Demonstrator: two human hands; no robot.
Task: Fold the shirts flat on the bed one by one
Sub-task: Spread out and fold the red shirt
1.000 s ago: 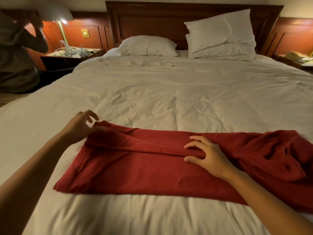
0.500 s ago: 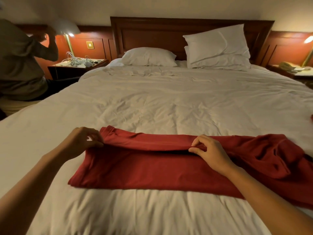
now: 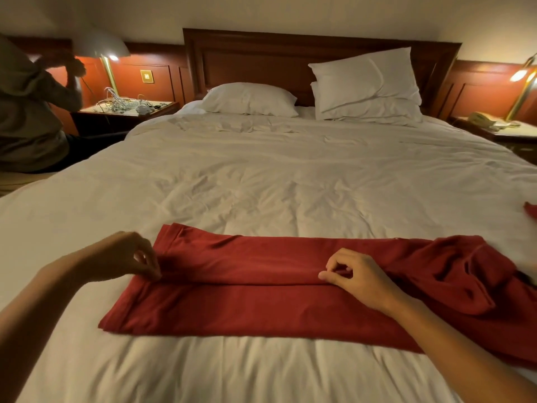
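While the left hand (image 3: 125,257) and right hand (image 3: 356,279) seemingly pinch its fold, the red shirt (image 3: 247,306) lies on the bed (image 3: 276,184).

A hotel-style bedroom: a wide white bed (image 3: 290,175), wooden headboard (image 3: 261,56), 3 pillows (image 3: 250,98), brass lamps (image 3: 108,72) on 2 nightstands (image 3: 128,112).

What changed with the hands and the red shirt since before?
The right hand, flat on the red shirt before, now pinches its folded edge; the left hand pinches it too, moved nearer the person. The shirt's bunched end stays put.
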